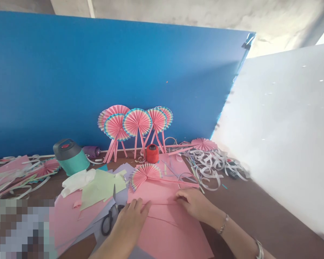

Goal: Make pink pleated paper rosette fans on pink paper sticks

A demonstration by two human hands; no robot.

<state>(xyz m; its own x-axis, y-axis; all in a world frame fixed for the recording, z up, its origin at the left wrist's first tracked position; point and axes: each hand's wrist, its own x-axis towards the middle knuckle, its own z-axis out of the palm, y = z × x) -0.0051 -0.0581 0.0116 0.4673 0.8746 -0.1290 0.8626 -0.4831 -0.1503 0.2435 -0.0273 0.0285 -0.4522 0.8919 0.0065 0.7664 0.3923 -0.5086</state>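
A pink paper sheet (164,226) lies in front of me, with a folded-looking strip or edge running across it. My left hand (133,216) rests on its left side, fingers laid on the paper. At the right end of that strip, my right hand (190,203) has its fingers curled and pinched at the paper. Just beyond my hands lies a pleated paper fan (145,175) with pink stick handles. Black-handled scissors (107,223) lie left of my left hand, partly covered by it.
Several round pink fans (137,123) lean on the blue partition (124,64). A red container (152,154) and a teal jug (71,158) stand at the back. Paper strips (207,162) pile up at right. Green sheets (99,187) lie left. A white wall (291,126) bounds the right.
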